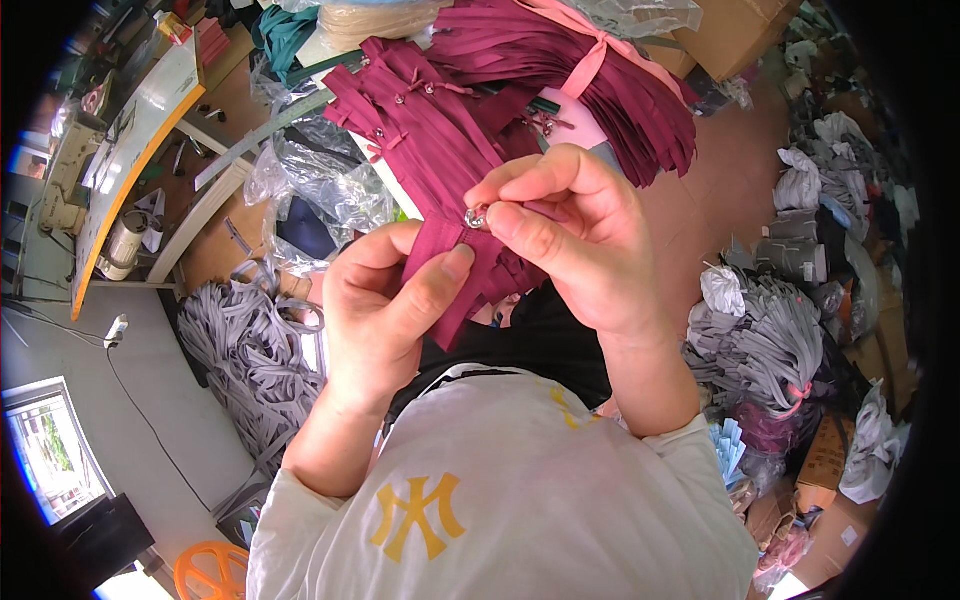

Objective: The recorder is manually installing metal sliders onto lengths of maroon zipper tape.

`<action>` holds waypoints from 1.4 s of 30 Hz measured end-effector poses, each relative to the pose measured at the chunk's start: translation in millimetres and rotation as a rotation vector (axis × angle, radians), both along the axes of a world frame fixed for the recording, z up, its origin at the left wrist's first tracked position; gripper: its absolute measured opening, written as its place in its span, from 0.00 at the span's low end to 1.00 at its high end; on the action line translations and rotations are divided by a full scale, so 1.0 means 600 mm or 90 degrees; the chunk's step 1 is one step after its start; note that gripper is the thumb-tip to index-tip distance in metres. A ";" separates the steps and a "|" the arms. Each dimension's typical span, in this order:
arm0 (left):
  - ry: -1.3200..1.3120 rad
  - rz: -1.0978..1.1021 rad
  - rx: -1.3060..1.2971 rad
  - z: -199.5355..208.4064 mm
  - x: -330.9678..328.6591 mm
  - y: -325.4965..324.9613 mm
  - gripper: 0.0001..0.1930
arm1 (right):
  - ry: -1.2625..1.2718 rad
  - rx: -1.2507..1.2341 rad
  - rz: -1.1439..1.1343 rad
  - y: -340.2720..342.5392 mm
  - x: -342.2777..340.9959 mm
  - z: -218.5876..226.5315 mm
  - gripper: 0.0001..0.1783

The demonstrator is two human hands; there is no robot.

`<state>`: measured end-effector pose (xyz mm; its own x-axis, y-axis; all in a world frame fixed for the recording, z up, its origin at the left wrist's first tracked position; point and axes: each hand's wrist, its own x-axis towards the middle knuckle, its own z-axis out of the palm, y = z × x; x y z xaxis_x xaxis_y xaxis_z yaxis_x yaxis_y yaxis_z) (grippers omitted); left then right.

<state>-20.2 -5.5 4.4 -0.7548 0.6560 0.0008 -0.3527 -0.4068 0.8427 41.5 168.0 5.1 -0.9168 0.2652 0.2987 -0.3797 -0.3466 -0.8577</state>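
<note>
Beside left hand (372, 305), maroon tape's end (455, 317) hangs free.

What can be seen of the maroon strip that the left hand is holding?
The maroon strip looks like flat, flexible fabric. The left hand pinches it in front of more maroon strips, with part of it hanging down. At its upper edge, the right hand pinches a small, shiny, metallic-looking piece; whether this is attached is unclear.
</note>
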 end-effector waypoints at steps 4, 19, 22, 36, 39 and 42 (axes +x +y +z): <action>0.007 0.016 -0.005 -0.001 0.000 0.001 0.06 | 0.005 0.023 0.004 0.000 0.001 0.003 0.06; 0.035 0.030 -0.011 -0.002 -0.002 0.001 0.06 | -0.020 0.086 0.020 0.006 0.003 0.003 0.08; 0.059 0.061 -0.028 -0.005 0.000 0.007 0.06 | -0.044 0.025 -0.001 -0.003 0.006 0.007 0.12; 0.067 0.102 -0.020 -0.002 0.001 0.008 0.09 | -0.050 0.075 -0.103 -0.023 0.011 -0.011 0.11; 0.109 0.083 0.017 -0.002 -0.004 0.006 0.07 | -0.049 0.122 -0.093 -0.024 0.014 -0.010 0.09; 0.166 0.066 0.001 -0.005 -0.008 0.004 0.05 | -0.049 0.165 -0.129 -0.029 0.015 -0.006 0.09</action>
